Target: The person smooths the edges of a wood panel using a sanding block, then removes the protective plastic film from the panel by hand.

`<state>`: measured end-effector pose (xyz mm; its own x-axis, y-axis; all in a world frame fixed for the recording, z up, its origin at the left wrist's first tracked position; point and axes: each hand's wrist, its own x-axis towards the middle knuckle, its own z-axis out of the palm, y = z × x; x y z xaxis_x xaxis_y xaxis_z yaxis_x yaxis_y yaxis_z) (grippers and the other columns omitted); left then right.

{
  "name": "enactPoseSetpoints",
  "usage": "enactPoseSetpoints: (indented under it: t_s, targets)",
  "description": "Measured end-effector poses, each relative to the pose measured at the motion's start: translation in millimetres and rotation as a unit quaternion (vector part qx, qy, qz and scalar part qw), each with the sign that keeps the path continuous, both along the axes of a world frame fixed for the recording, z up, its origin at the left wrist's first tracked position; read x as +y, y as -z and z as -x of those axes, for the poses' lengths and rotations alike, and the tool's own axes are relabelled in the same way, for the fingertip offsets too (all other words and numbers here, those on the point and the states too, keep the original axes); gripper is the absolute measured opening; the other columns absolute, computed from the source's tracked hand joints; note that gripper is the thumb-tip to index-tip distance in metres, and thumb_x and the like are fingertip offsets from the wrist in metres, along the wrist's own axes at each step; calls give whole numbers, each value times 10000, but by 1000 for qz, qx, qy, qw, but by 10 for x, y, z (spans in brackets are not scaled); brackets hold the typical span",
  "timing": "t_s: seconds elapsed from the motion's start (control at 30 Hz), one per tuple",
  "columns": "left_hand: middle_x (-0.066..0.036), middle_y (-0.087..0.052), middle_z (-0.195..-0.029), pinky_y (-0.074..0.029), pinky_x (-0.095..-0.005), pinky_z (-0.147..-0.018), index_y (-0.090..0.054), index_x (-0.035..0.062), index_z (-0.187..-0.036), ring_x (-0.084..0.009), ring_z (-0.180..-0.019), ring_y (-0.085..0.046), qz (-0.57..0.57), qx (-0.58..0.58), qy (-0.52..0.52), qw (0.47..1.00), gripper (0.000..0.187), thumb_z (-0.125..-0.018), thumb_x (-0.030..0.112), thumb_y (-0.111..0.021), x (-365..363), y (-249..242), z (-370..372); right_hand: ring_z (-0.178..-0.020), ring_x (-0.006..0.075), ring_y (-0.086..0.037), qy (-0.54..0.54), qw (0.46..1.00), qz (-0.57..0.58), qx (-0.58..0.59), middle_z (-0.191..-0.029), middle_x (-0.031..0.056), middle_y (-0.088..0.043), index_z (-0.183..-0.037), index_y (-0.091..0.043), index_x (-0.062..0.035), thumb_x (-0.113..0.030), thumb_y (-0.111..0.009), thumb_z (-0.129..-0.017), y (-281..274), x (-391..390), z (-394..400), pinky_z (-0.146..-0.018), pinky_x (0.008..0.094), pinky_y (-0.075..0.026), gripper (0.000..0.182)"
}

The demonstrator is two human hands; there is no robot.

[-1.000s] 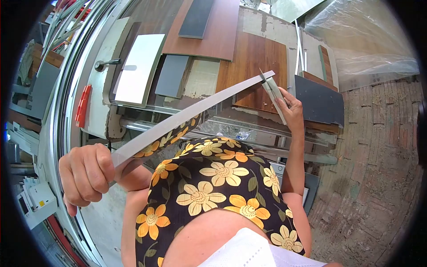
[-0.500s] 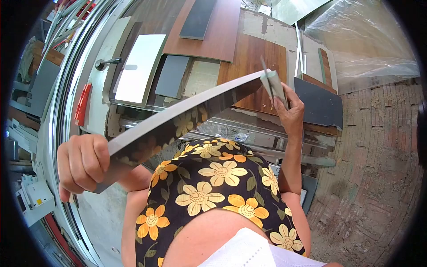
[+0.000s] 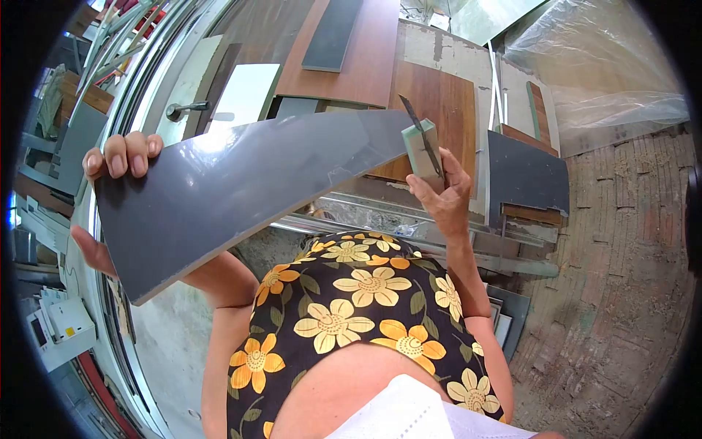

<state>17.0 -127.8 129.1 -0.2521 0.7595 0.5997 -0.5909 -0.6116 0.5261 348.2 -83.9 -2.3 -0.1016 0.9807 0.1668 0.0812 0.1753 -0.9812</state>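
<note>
In the head view, my hands are apart, with the grey panel (image 3: 256, 172) spanning most of the gap between them. It is held up nearer me than the wood-grain board (image 3: 457, 102), and most of it reaches out to that board's left. My left hand (image 3: 121, 164), also left of the board, curls its fingers over the panel's edge with the thumb at the near end, I judge to steer its weight from the broad end. My right hand (image 3: 450, 197), on the near side of the board, pinches a small block (image 3: 433, 139) with a dark strip (image 3: 411, 111) against it; the upright grip likely leaves the block's upper end exposed. I cannot tell whether panel and block touch. The panel's glossy face turns up towards me, and its long axis slants from my left hand forward and right, its far end pointing at the block.
</note>
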Motion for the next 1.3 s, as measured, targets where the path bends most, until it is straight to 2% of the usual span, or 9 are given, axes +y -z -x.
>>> enactPoseSetpoints:
  t_s: [0.3, 0.53, 0.67, 0.9, 1.0, 1.03, 1.13, 1.17, 1.3]
  targets:
    - [-97, -522, -1053, -344, -443, -972, -343, 37, -1393, -224, -1033, -494, -83, 129, 51, 987, 777, -794, 371, -709, 181, 14, 55, -938, 148, -587, -42, 996, -59, 47, -1088, 88, -588, -1154, -574, -29, -32, -721, -710, 29, -55, 284, -796, 286, -505, 468]
    - [-70, -515, -1011, -331, -406, -929, -295, 43, -1405, -202, -975, -480, -161, 117, 30, 980, 776, -843, 463, -627, 261, 54, -164, -992, 244, -611, 13, 976, -214, -36, -1116, 138, -601, -1121, -584, -29, -46, -768, -647, -71, 1, 353, -831, 348, -503, 509]
    - [-11, -525, -959, -297, -410, -976, -383, 51, -1383, -163, -955, -484, -173, 115, 122, 970, 804, -777, 445, -734, 345, 66, -90, -961, 291, -623, 81, 935, -339, -70, -1062, 147, -617, -1081, -582, -37, -70, -785, -643, 81, 107, 409, -816, 371, -509, 485]
    - [-19, -475, -903, -301, -395, -963, -375, 18, -1382, -161, -917, -455, -125, 77, 84, 986, 861, -749, 486, -725, 275, 139, -265, -823, 302, -600, 157, 915, -356, -109, -932, 108, -628, -999, -580, -44, -155, -793, -639, 87, 209, 332, -742, 369, -491, 432]
    - [-140, -471, -1058, -279, -447, -1025, -284, -14, -1412, -256, -1074, -452, -128, 80, 116, 982, 957, -738, 545, -669, 304, 54, -417, -786, 295, -573, 171, 906, -370, -114, -877, 91, -617, -967, -578, -52, -196, -787, -646, 101, 325, 236, -712, 377, -475, 409]
    - [-189, -477, -1134, -266, -469, -1057, -250, -24, -1423, -298, -1148, -451, -132, 86, 133, 978, 992, -732, 565, -650, 299, -22, -509, -747, 209, -542, 179, 902, -381, -91, -815, 53, -584, -955, -617, -26, -151, -784, -683, 57, 351, 203, -670, 328, -445, 343]
    - [-337, -279, -1393, -128, -550, -1130, -163, -46, -1441, -439, -1360, -236, -18, 133, -155, 979, 1069, -720, 622, -583, 299, -310, -1010, -762, 158, -563, 187, 925, -327, -44, -830, 42, -596, -951, -624, -22, -159, -793, -700, -7, 419, 125, -664, 308, -459, 332]
    - [-364, -91, -1471, -3, -588, -1126, -109, -52, -1446, -480, -1395, -48, -44, 158, -138, 977, 1087, -733, 643, -546, 373, -359, -1046, -764, 109, -578, 191, 913, -357, -60, -853, 27, -606, -976, -614, -27, -130, -777, -747, 37, 491, 86, -646, 265, -467, 299]
    - [-268, -172, -1501, -51, -550, -1138, -152, 64, -1479, -418, -1407, -133, -117, 257, -96, 954, 930, -810, 624, -474, 751, -221, -918, -754, 60, -560, 216, 924, -287, 131, -876, 1, -594, -1003, -571, -52, -57, -746, -787, -9, 592, 94, -634, 211, -451, 278]
